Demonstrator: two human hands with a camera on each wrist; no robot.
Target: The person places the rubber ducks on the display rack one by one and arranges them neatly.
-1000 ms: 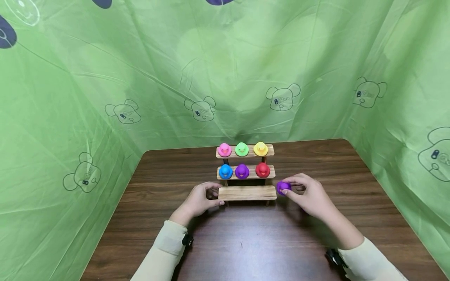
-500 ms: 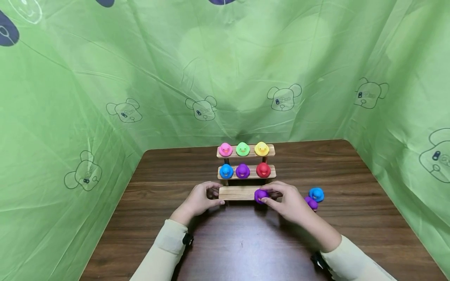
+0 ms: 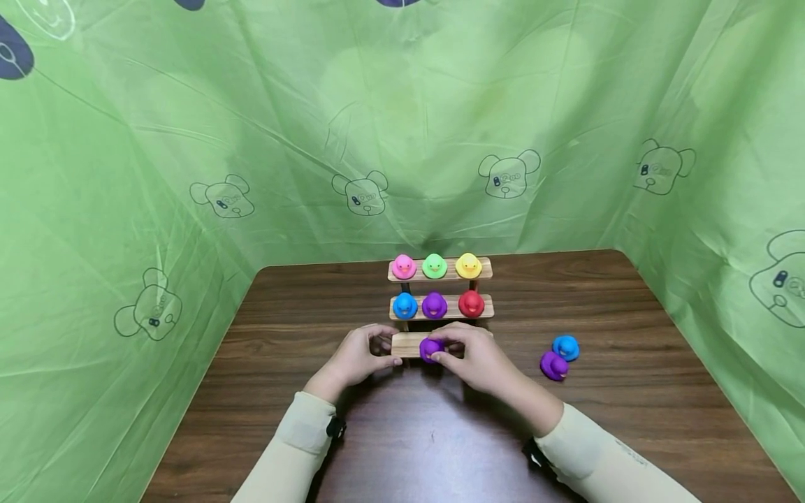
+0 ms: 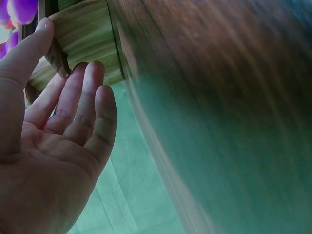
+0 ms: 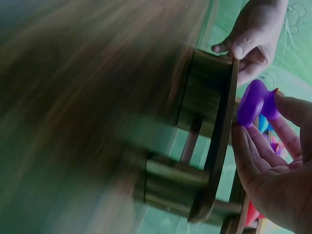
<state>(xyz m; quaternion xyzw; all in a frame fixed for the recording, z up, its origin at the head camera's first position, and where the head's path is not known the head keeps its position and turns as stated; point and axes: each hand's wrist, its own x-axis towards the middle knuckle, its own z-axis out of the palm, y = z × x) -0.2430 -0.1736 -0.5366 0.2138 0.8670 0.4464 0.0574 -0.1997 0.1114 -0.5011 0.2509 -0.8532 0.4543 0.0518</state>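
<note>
A three-tier wooden display stand (image 3: 405, 344) stands on the table. My left hand (image 3: 361, 358) grips the left end of its lowest shelf, thumb at the front edge and fingers behind, as the left wrist view shows. Between thumb and fingers my right hand (image 3: 481, 358) pinches a purple rubber duck (image 5: 253, 103) at the middle of that shelf. In the right wrist view the duck is tilted on its side; whether its base touches the wood I cannot tell. The middle shelf bears a blue duck (image 3: 405, 306), a purple duck (image 3: 434, 305) and a red duck (image 3: 471, 304).
Pink (image 3: 404, 267), green (image 3: 434, 266) and yellow ducks (image 3: 468, 265) line the top shelf. Right of the stand, a loose blue duck (image 3: 566, 348) and a loose purple duck (image 3: 554, 365) lie on the brown table (image 3: 402, 440). Green curtain (image 3: 428, 140) surrounds the table.
My right hand has carried the purple duck leftward, from beside the stand to the middle of the lowest shelf. The two loose ducks have come into view behind it. My left hand stays put.
</note>
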